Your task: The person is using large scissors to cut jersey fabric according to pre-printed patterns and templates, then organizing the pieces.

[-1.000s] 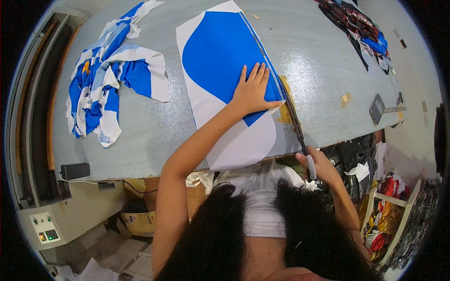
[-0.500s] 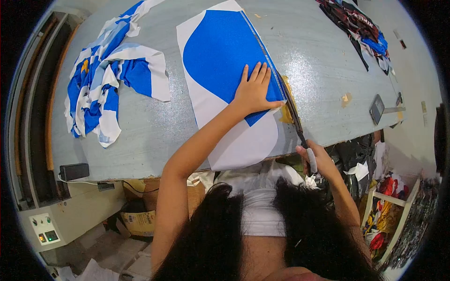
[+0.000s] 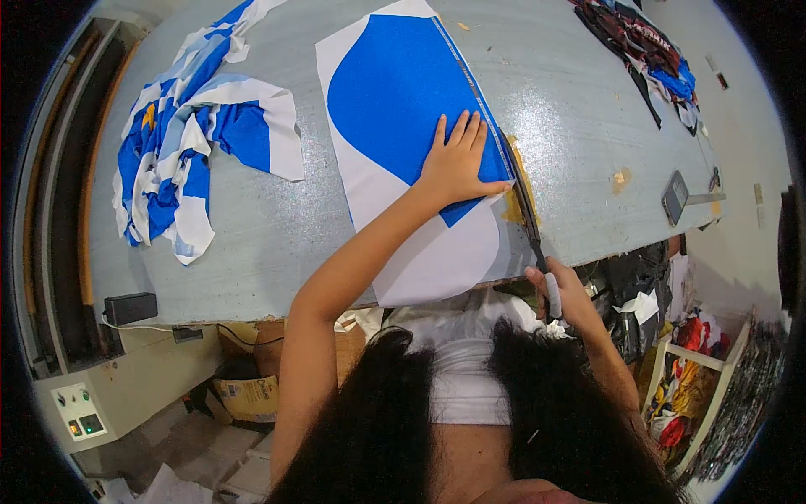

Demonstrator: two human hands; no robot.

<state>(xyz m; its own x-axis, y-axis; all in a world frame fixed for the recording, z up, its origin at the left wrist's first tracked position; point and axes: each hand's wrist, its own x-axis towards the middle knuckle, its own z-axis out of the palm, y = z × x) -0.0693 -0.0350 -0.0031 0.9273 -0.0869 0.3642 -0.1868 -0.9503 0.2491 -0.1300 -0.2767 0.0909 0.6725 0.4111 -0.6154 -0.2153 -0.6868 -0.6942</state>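
Note:
My left hand (image 3: 453, 168) lies flat with fingers spread on a blue and white fabric piece (image 3: 386, 84), its thumb at the right edge, where a narrow printed strip runs along the blue. My right hand (image 3: 563, 291) grips the handles of long dark scissors (image 3: 527, 217) with a pale wrapped loop, at the table's near edge. The blades lie along the fabric's right side over a yellowish patch on the table; whether they are parted is hard to tell. The white lower part (image 3: 430, 260) of the fabric reaches toward me.
On the grey table (image 3: 596, 193) are a rumpled blue and white fabric heap (image 3: 180, 160), dark garments (image 3: 638, 50), a small grey device (image 3: 674, 198) and a black box (image 3: 130, 308) with a cable. A rack of coloured cloth (image 3: 688, 386) stands lower right.
My right hand with the scissors has shifted slightly up and to the left. My left hand stays pressed in nearly the same place on the fabric.

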